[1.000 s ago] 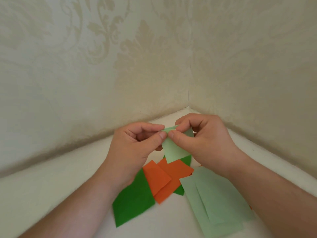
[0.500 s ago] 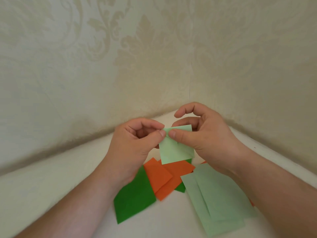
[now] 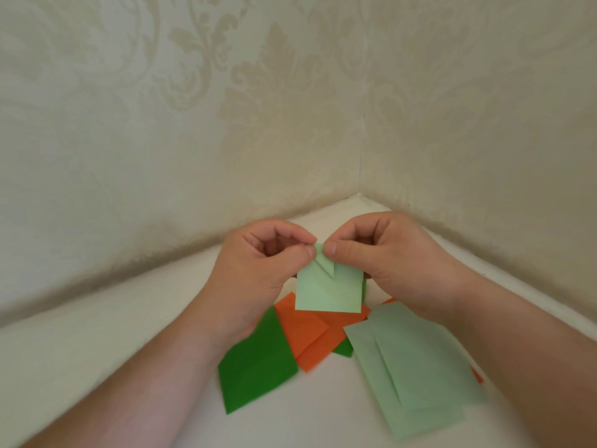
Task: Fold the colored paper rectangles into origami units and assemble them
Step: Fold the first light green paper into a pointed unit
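1. The left hand (image 3: 255, 273) and right hand (image 3: 387, 263) hold a light green paper piece (image 3: 326, 291) above the tabletop (image 3: 106, 344), their thumbs almost meeting.
2. Fingers (image 3: 342, 250) of both hands are clamped on its top edge, thumb against forefinger; a small folded-down corner lies just below them.
3. Beneath the fingers lie orange sheets (image 3: 310, 334); a dark green sheet (image 3: 258, 367) sits below the left fingers, partly under the wrist.
4. Light green sheets (image 3: 416, 370), overlapped, lie below the right fingers, beside the forearm.
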{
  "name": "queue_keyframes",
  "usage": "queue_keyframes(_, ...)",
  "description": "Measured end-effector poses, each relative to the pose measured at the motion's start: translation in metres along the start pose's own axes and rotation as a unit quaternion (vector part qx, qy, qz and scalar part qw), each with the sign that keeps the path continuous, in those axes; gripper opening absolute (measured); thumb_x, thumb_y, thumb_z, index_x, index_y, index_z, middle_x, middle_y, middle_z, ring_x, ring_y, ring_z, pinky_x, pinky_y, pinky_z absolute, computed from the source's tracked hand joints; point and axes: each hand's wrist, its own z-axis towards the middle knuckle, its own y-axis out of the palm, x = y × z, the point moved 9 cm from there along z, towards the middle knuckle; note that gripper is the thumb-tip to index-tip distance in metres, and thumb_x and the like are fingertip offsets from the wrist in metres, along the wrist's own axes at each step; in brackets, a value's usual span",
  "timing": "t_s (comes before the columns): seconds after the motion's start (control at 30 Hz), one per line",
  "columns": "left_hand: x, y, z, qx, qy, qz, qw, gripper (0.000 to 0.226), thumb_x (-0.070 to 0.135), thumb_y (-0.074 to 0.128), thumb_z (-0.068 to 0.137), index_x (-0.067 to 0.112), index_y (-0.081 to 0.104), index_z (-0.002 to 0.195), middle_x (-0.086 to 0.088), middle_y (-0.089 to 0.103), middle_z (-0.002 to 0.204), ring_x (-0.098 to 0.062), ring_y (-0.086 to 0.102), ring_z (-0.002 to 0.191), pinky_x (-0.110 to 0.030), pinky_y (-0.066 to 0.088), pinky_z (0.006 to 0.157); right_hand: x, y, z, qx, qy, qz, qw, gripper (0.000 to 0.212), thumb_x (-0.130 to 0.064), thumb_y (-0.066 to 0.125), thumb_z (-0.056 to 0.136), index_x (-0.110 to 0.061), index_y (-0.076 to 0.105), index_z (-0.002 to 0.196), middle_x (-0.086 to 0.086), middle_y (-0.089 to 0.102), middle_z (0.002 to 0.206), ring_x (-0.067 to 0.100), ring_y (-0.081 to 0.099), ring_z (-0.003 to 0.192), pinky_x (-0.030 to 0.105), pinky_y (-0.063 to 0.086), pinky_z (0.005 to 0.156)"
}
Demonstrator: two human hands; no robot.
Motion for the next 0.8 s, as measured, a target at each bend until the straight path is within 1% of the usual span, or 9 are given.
queue_keyframes(0.13,0.0001,0.0024,-0.0013,-0.004,-0.022,-0.016,1.0,0.036,-0.013,0.066,0.086,0.018,0.076,0.07,0.0,0.065,0.061,-0.007,0.056,0.053,-0.017,0.046,0.051,-0.0016,0.0018,-0.0006,-0.017,-0.009,-0.022,1.0,0.017,-0.016,0.071,0.095,-0.018,0.078,0.079,-0.001,0.076,0.076,0.008,0.068,0.069,0.021,0.053,0.063)
queue_keyframes(0.23,-0.0006,0.0019,-0.0014,-0.006,-0.031,-0.012,0.999,0.034,-0.012,0.066,0.087,0.017,0.076,0.072,0.001,0.065,0.061,-0.006,0.056,0.052,-0.016,0.045,0.05,-0.0005,0.0027,-0.0001,-0.02,-0.009,-0.035,0.999,0.017,-0.019,0.07,0.096,-0.017,0.078,0.081,-0.001,0.076,0.076,0.008,0.068,0.069,0.022,0.054,0.065)
queue_keyframes(0.4,-0.0024,0.0011,-0.0012,-0.002,-0.031,-0.005,1.0,0.03,-0.013,0.067,0.086,0.014,0.075,0.075,0.0,0.066,0.062,-0.007,0.056,0.053,-0.017,0.046,0.052,-0.0001,0.0001,-0.0005,-0.019,-0.007,-0.045,0.999,0.018,-0.02,0.069,0.097,-0.017,0.079,0.081,-0.001,0.076,0.076,0.007,0.067,0.067,0.02,0.052,0.062)
queue_keyframes(0.43,-0.0029,0.0005,-0.0011,0.0,-0.032,-0.005,0.999,0.028,-0.013,0.067,0.087,0.012,0.075,0.076,0.0,0.066,0.062,-0.006,0.056,0.052,-0.017,0.046,0.051,-0.0003,0.0002,-0.0008,-0.022,-0.003,-0.045,0.999,0.019,-0.021,0.069,0.097,-0.017,0.079,0.083,0.001,0.077,0.079,0.011,0.069,0.069,0.024,0.055,0.064)
queue_keyframes(0.5,-0.0035,-0.0004,-0.0011,0.003,-0.039,-0.007,0.999,0.027,-0.013,0.066,0.087,0.011,0.074,0.077,0.001,0.066,0.061,-0.006,0.056,0.051,-0.016,0.046,0.05,0.0013,0.001,-0.0009,-0.033,0.01,-0.034,0.999,0.021,-0.022,0.064,0.1,-0.015,0.081,0.088,0.007,0.079,0.087,0.021,0.074,0.078,0.035,0.061,0.074)
queue_keyframes(0.57,-0.0038,-0.0011,-0.0008,0.003,-0.043,-0.009,0.999,0.031,-0.013,0.066,0.087,0.014,0.075,0.074,-0.001,0.068,0.063,-0.007,0.059,0.054,-0.018,0.047,0.052,0.002,0.0014,-0.0009,-0.039,0.02,-0.024,0.999,0.027,-0.024,0.059,0.103,-0.014,0.081,0.093,0.013,0.078,0.094,0.032,0.073,0.087,0.044,0.06,0.083)
queue_keyframes(0.63,-0.004,-0.0018,-0.0007,0.003,-0.046,-0.01,0.999,0.034,-0.012,0.067,0.087,0.017,0.077,0.072,-0.003,0.069,0.065,-0.009,0.061,0.056,-0.019,0.049,0.053,0.0027,0.0007,-0.0004,-0.036,0.027,-0.028,0.999,0.032,-0.026,0.054,0.104,-0.014,0.082,0.092,0.016,0.076,0.098,0.039,0.068,0.095,0.051,0.057,0.089)
queue_keyframes(0.7,-0.004,-0.0017,-0.0008,0.001,-0.048,-0.008,0.999,0.035,-0.012,0.067,0.087,0.017,0.077,0.071,-0.003,0.07,0.067,-0.01,0.062,0.057,-0.02,0.05,0.054,0.0018,0.0008,-0.0009,-0.034,0.032,-0.035,0.998,0.034,-0.025,0.052,0.103,-0.016,0.082,0.089,0.014,0.076,0.097,0.038,0.068,0.097,0.053,0.056,0.092)
queue_keyframes(0.8,-0.0043,-0.0009,-0.0006,-0.003,-0.049,0.0,0.999,0.036,-0.011,0.068,0.086,0.019,0.077,0.069,-0.002,0.069,0.065,-0.009,0.061,0.057,-0.019,0.049,0.054,-0.0009,0.0022,-0.002,-0.038,0.024,-0.039,0.998,0.032,-0.019,0.053,0.101,-0.018,0.082,0.087,0.013,0.077,0.094,0.029,0.07,0.088,0.052,0.057,0.09)
